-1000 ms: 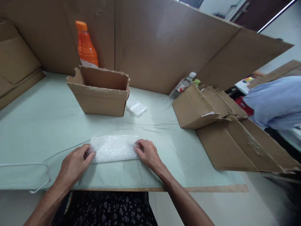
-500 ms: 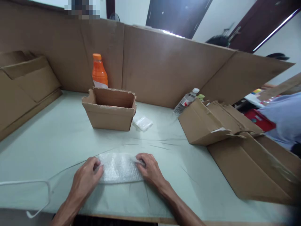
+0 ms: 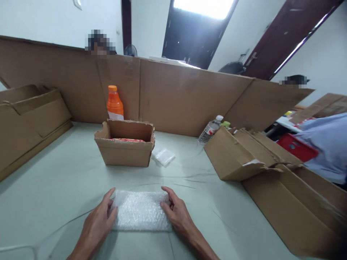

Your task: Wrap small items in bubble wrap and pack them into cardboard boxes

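A flat, clear bubble wrap pouch (image 3: 142,211) lies before me on the table. My left hand (image 3: 99,220) holds its left end, thumb over the edge and index finger stretched along the side. At the opposite end my right hand (image 3: 179,213) has the pouch between thumb and fingers, its index finger raised off the top corner. Some fingertips are hidden behind the plastic. Beyond the hands stands a small open cardboard box (image 3: 124,153) with something red and flat (image 3: 127,140) showing inside. Beside that box rests a small clear plastic packet (image 3: 165,156).
An orange bottle (image 3: 115,104) and a clear water bottle (image 3: 210,130) stand near the cardboard partition (image 3: 184,97). Larger cardboard boxes flank the table, one at left (image 3: 35,122) and others at right (image 3: 271,195). A person in a light blue shirt (image 3: 328,144) is at far right.
My view has tipped upward, so everything sits lower in the picture. Both index fingers have straightened from their tighter pinch, and the pouch lies flatter. Something red now shows in the small box.
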Motion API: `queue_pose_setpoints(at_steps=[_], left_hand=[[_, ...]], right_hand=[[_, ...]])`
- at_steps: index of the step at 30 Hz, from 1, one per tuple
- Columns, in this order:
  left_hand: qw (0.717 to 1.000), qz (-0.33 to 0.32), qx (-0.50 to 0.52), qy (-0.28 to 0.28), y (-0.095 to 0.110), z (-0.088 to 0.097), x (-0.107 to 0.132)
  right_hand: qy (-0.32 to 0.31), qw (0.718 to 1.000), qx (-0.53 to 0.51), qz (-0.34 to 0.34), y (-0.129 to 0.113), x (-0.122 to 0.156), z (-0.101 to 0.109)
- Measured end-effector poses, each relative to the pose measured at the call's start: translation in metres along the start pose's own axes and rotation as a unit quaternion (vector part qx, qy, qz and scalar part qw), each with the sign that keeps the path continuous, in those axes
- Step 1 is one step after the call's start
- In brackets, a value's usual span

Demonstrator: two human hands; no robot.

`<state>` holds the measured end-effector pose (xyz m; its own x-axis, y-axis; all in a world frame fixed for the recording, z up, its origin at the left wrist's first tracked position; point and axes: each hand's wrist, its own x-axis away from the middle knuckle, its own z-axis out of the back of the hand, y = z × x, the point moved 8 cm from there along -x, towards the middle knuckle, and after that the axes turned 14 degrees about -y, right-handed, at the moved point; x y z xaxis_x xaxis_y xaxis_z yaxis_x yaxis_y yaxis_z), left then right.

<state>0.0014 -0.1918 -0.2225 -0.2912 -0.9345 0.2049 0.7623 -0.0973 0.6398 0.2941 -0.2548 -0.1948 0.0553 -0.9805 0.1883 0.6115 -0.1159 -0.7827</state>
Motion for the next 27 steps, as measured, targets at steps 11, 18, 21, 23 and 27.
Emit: queue_pose_setpoints(at_steps=[11, 18, 21, 23, 27], left_hand=[[0.984, -0.110, -0.136, 0.015, 0.051, 0.024, -0.030], [0.969, -0.185, -0.162, -0.025, 0.093, 0.013, -0.052], [0.956, -0.265, -0.123, 0.010, 0.083, 0.027, -0.008], [0.940, -0.327, -0.097, -0.021, 0.071, 0.030, 0.036], [0.934, -0.325, -0.130, -0.070, 0.051, 0.018, 0.102]], right_hand=[[-0.097, 0.994, -0.011, 0.053, -0.022, 0.049, -0.038], [-0.143, 0.984, -0.076, 0.071, -0.054, 0.102, -0.093], [-0.167, 0.972, -0.164, -0.001, -0.044, 0.100, -0.096], [-0.184, 0.957, -0.222, -0.041, -0.039, 0.095, -0.096], [-0.205, 0.904, -0.369, -0.066, -0.042, 0.084, -0.099]])
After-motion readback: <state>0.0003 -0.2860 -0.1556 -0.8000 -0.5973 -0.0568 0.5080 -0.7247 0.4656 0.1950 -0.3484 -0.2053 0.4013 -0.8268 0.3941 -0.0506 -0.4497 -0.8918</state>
